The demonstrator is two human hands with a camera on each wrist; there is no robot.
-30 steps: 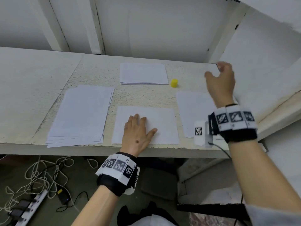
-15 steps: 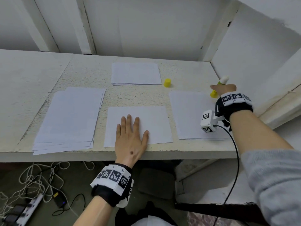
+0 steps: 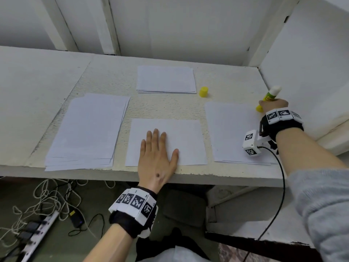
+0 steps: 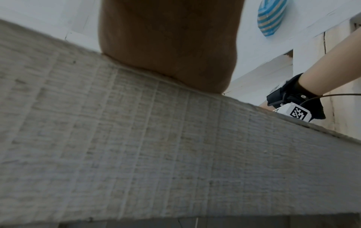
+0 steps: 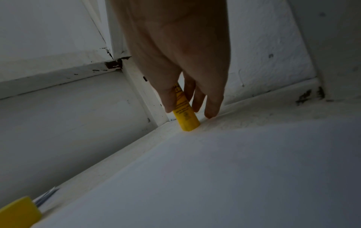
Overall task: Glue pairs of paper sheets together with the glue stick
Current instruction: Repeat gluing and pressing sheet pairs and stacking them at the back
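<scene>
A single white sheet (image 3: 186, 138) lies at the front middle of the table, and my left hand (image 3: 156, 154) rests flat on it with straight fingers. My right hand (image 3: 273, 105) grips the yellow glue stick (image 3: 271, 95) at the far right, by the wall; the stick is uncapped, white tip up, its yellow base (image 5: 187, 121) touching the table. Its yellow cap (image 3: 203, 91) stands alone behind the middle sheet. In the left wrist view only the palm (image 4: 168, 43) over the table edge shows.
A thick paper stack (image 3: 88, 129) lies at the left, a smaller stack (image 3: 166, 79) at the back, another stack (image 3: 230, 129) under my right forearm. The white wall (image 3: 306, 63) closes the right side. Cables and a power strip (image 3: 37, 224) lie on the floor.
My right hand has come down from the raised wall position to the table's right edge, now holding the glue stick upright. My left hand has stayed flat on the middle sheet.
</scene>
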